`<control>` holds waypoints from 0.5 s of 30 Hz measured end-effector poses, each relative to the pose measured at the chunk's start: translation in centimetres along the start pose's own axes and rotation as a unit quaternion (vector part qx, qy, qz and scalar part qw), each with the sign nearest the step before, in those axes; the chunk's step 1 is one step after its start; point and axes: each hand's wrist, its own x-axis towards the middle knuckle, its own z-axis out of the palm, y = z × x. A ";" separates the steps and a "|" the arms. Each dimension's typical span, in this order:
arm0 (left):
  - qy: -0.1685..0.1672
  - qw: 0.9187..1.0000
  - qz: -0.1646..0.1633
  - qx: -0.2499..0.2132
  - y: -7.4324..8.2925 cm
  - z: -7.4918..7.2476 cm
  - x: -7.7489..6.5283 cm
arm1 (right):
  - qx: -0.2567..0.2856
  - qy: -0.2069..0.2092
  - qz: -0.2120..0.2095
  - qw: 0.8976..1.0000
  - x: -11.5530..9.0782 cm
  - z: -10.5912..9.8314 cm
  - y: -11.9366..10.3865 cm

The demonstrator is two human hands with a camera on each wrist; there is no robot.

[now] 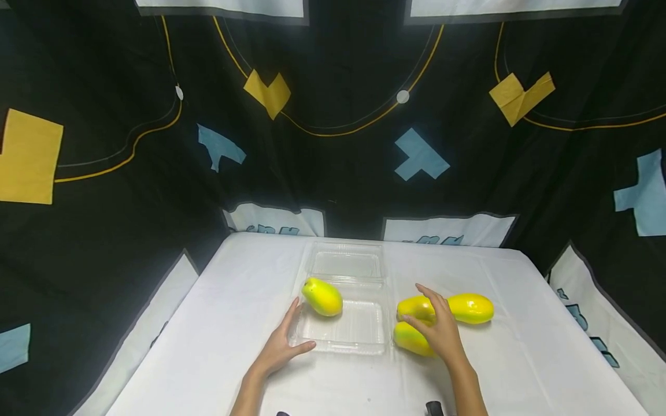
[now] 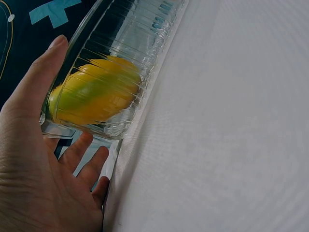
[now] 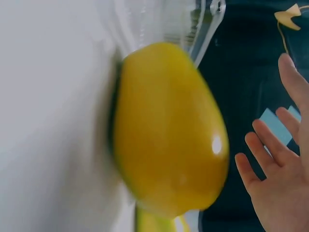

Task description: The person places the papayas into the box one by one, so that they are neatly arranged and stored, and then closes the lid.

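Head view: L hand (image 1: 278,348) splayed nr ribbed plastic box (image 1: 361,326), R hand (image 1: 442,329) splayed nr glossy oval fruit (image 1: 413,337).

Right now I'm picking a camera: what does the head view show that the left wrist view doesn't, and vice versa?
Head only: the bare right hand and glossy yellow oval fruits near it. Left wrist only: a yellow-green oval fruit seen through the side of the clear plastic container. Both: that fruit, the container, bare left hand, white tablecloth.
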 end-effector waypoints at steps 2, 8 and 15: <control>-0.001 1.000 -0.001 0.001 0.0 0.0 0.0 | 0.000 -0.011 0.000 1.000 -0.5 -0.2 0.5; -0.001 1.000 -0.005 0.004 0.2 -0.1 0.0 | 0.006 -0.052 0.018 0.998 -1.7 -0.5 1.6; -0.002 1.000 -0.008 0.000 0.0 0.0 0.1 | 0.003 -0.083 0.019 0.996 -2.4 -0.3 2.1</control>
